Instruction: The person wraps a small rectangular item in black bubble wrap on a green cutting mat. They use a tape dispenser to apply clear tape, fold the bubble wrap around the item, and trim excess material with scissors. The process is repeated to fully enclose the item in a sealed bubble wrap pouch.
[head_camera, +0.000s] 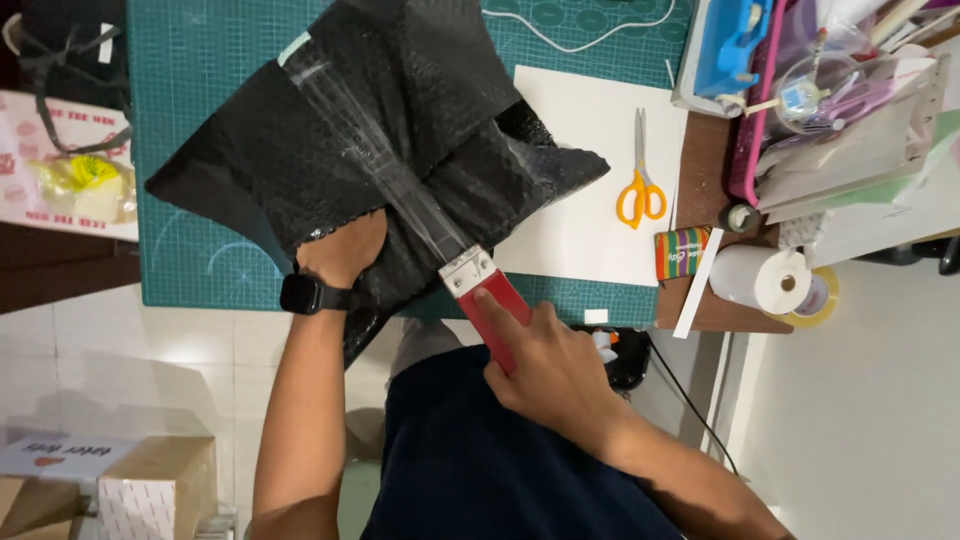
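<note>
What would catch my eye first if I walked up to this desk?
The big black bubble-wrap parcel in the middle of the green cutting mat, with a strip of clear tape running across it. The left hand presses the parcel down while the right hand holds a red tape dispenser at its near edge. Yellow-handled scissors lie on a white sheet to the right.

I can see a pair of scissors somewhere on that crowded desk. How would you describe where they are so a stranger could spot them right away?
Start at the green cutting mat covering the desk, then find the white sheet lying on its right part, beside the black bubble-wrap parcel. The scissors lie closed near that sheet's right edge, blades pointing away from the person. Their orange-yellow handles are the only bright thing on the white.
</note>
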